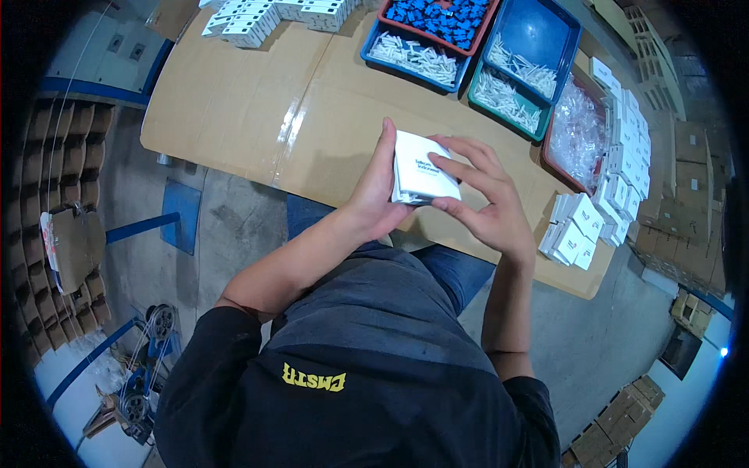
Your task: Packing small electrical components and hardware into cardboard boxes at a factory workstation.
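Note:
A small, flat white box [421,178] with dark print on its top is held over the near edge of the table. My left hand [376,191] is closed round its left side, thumb up along the edge. From the right, my right hand [493,204] grips the same box, fingers over its top and thumb at its lower right corner. The box's near side looks uneven and shiny, but I cannot make out what shows there.
The cardboard-covered table [226,101] carries a blue tray [538,23] and others with white plastic pieces, a red tray [476,43] of blue parts, and a brown tray [555,164] of clear plastic bags. White boxes [573,230] are stacked at right; more white packs [246,19] stand far left.

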A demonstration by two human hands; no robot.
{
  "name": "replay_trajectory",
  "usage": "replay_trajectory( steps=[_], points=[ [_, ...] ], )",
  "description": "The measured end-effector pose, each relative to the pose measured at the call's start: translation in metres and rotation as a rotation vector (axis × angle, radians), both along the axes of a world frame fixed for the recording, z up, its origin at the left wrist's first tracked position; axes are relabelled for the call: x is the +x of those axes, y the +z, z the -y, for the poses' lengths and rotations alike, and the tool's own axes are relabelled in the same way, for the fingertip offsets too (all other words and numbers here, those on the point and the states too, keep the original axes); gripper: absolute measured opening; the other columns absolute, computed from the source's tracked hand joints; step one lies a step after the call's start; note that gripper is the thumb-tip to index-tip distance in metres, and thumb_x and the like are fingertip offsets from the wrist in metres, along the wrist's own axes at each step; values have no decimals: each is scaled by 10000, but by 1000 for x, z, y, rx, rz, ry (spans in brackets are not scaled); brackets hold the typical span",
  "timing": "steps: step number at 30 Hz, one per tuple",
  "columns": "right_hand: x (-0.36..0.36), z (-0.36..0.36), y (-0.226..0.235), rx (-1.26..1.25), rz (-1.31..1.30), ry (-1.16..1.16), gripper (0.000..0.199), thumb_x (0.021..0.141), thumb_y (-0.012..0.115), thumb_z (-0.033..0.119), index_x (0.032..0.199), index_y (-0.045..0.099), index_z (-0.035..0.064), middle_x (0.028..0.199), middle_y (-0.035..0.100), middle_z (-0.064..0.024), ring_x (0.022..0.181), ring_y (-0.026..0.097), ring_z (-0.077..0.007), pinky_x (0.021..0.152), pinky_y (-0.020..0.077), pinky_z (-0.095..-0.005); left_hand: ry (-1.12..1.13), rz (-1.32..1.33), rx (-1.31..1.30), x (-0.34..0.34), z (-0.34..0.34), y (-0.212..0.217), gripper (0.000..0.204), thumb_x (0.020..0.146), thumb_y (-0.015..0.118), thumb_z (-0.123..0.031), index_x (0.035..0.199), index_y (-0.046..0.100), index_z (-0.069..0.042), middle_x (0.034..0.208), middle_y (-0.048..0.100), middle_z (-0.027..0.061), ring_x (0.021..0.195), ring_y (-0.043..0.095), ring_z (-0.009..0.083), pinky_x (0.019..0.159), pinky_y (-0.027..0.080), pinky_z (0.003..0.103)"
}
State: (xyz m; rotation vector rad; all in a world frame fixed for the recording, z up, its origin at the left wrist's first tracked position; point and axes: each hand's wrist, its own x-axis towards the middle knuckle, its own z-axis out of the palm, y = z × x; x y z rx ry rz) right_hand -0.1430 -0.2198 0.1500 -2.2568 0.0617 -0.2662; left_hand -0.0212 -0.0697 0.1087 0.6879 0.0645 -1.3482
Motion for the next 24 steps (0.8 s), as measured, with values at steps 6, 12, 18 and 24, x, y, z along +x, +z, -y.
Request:
replay_trajectory(
  steps=[6,12,18,24],
  points=[
    [10,6,1,286,-12,-71,291,983,640,181,1233,699,44,1043,747,-127,893,721,-248,843,548,-357,-39,-358,-131,3,-3,-12,798,1013,270,-704,1429,485,-58,1350,585,202,1224,601,373,1061,462,574],
    [18,9,4,166,44,-146,258,1006,606,170,1195,710,28,858,734,-150,739,704,-193,665,531,-300,-90,-545,-224,4,-5,-21,764,1034,199,-658,1460,441,-72,1347,564,255,1201,586,428,1041,457,602],
    [19,4,4,201,-46,-133,253,995,610,159,1187,711,29,848,729,-166,729,714,-210,660,534,-314,-56,-523,-183,1,-8,-16,682,1047,262,-606,1448,454,-88,1357,566,234,1200,582,434,1050,447,613],
    [22,3,-2,165,37,-45,248,971,628,156,1170,722,42,888,741,-173,758,733,-284,676,552,-342,-39,-538,-239,1,-10,-21,604,1053,339,-551,1421,469,-90,1378,560,197,1237,557,417,1057,434,628]
  ],
)
